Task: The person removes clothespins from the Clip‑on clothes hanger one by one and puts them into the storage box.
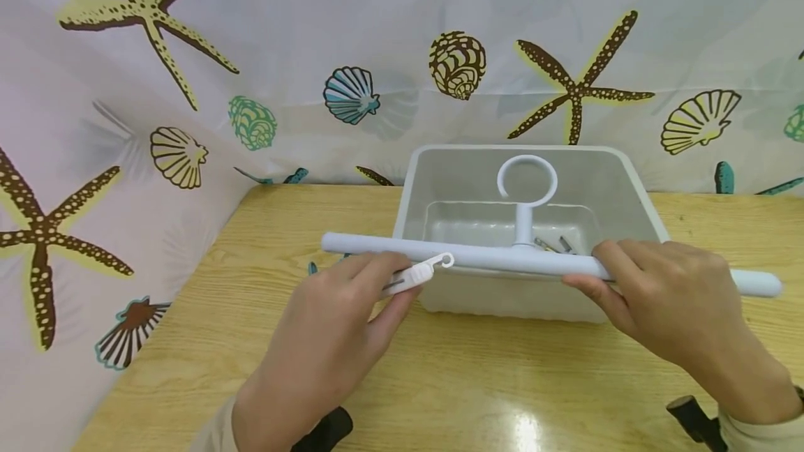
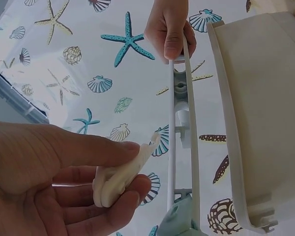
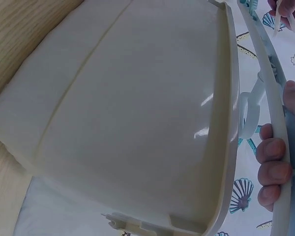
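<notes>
My left hand (image 1: 329, 326) pinches a small white plastic clothespin (image 1: 417, 274) between thumb and fingers; a small open hook stands at its tip. In the left wrist view, the clothespin (image 2: 120, 179) has two legs side by side. My right hand (image 1: 675, 302) grips a pale blue plastic hanger (image 1: 490, 257) near its right end. The hanger's long bar lies level across the front of the bin, and its round open hook (image 1: 554, 180) points away from me. Its hollow underside (image 2: 181, 93) shows in the left wrist view. The clothespin is close in front of the bar.
A light grey plastic bin (image 1: 515, 298) stands on the wooden table (image 1: 251, 284), with a few small metallic items (image 1: 555, 244) inside. Behind and to the left hangs a white cloth (image 1: 283, 19) printed with starfish and shells.
</notes>
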Motion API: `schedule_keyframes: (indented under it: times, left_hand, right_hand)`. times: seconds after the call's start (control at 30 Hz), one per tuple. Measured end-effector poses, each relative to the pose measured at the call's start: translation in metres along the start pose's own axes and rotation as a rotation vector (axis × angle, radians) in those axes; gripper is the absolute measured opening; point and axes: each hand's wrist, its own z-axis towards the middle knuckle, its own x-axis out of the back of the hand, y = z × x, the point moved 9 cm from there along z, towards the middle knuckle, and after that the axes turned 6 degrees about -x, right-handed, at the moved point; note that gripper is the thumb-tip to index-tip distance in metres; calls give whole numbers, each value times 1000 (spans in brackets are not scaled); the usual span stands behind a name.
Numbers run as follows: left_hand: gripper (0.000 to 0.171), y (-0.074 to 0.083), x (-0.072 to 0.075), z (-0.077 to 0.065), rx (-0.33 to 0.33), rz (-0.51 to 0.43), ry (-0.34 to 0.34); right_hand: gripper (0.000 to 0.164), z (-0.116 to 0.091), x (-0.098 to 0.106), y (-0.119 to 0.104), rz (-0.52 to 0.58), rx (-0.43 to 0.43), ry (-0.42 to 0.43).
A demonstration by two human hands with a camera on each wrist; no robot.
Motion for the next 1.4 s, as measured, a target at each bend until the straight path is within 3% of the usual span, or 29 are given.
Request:
schedule_keyframes:
  times: [0.3,0.57,1.07,1.4]
  left_hand:
    - [22,-5,-4,3,29,14,-36]
    - [20,-5,-6,8,15,7,-45]
    - [15,-10,-9,20,18,-4,-69]
    - [16,-14,-14,28,41,-20,-122]
  right_hand:
    - [59,-3,0,2,-5,-2,0]
    - [59,-6,-2,4,-5,-7,-28]
    - [59,-7,4,5,-10,-3,7]
    - [59,-10,6,7,-13,-7,9]
